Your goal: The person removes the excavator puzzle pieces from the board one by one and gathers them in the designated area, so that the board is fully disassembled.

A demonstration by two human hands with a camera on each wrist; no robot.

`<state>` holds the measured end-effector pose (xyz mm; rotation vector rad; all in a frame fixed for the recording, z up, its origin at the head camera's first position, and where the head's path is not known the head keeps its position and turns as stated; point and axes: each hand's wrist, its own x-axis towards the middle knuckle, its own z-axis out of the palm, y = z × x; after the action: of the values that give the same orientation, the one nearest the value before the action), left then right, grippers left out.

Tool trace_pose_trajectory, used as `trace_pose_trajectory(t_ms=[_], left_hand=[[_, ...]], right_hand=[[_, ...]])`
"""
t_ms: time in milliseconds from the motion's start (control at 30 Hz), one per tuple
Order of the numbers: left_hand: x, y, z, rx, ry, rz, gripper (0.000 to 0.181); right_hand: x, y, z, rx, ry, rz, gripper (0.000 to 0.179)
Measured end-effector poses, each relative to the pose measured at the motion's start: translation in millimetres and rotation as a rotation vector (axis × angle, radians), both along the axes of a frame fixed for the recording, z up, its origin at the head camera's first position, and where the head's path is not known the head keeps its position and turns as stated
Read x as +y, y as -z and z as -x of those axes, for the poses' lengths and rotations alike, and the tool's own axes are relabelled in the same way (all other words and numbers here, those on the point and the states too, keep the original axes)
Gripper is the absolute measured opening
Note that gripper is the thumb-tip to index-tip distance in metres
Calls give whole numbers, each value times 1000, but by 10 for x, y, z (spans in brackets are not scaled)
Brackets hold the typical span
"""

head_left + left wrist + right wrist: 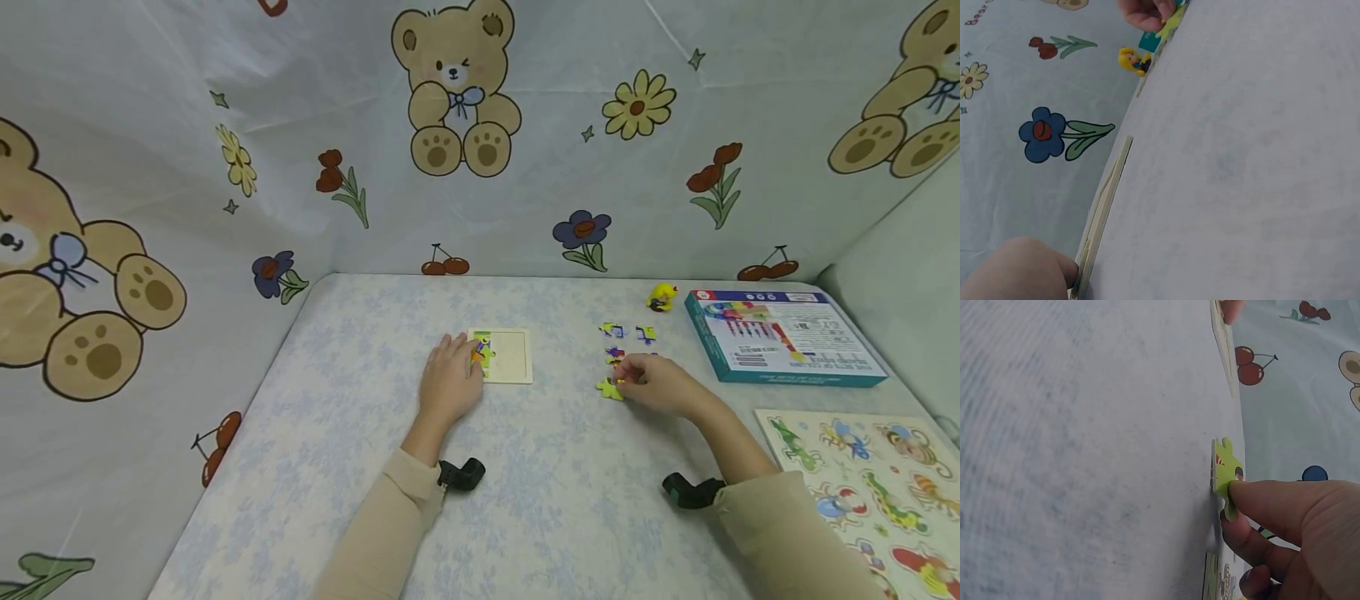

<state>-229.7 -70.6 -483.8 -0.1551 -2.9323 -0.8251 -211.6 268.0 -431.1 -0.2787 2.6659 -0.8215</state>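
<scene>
My right hand (pixel 660 385) pinches a yellow-green jigsaw piece (pixel 1225 469) between thumb and finger, just off the table; the same piece (pixel 609 389) shows at the fingertips in the head view. Other jigsaw pieces (pixel 646 334) lie just beyond that hand, some partly hidden by it. My left hand (pixel 451 377) rests on the left side of a square wooden puzzle tray (pixel 529 358), its fingers stretched forward. Along the tray's left part sit fitted green and orange pieces (pixel 487 352); the fingers cover some of them. In the left wrist view the tray's edge (pixel 1110 187) shows beside the thumb.
A small yellow-haired toy figure (pixel 662 297) stands behind the loose pieces. To the right lies a teal-edged box (pixel 795 337). Nearer, a board with insect pictures (pixel 862 467) lies partly under the right forearm. A bear-printed cloth (pixel 525 225) hangs behind the table.
</scene>
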Motion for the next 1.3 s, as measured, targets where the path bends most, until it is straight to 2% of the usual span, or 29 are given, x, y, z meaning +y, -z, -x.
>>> trace_pose_trajectory(t_ms=[133,333,467,567,767,967,1067,1300], left_hand=[[3,-2,-8,4,-4,-22,44],[2,-15,-15,16,-10,-48,43],[-5,-20,-16,33,-16,-60,42],[-10,-16,-12,42,-27,-76,43],[-13,0,-2,43,-62,-85,49],[-12,-5,18,28,-82,-6,57],[-12,-4,30,5,-90,37,58],[-18,-9,40,-27,-117,53,57]], right_hand=[[0,27,5,29,-1,-35,9],[-33,23,18,123,-17,-96,14],[-154,-25,63,127,-3,-53,20],[-320,-44,126,133,-13,-13,22],[-789,-35,300,144,-10,4,24],[-1275,-5,506,136,-28,18,24],[-1461,34,604,166,-59,8,24],[-1750,136,720,218,-62,-22,21]])
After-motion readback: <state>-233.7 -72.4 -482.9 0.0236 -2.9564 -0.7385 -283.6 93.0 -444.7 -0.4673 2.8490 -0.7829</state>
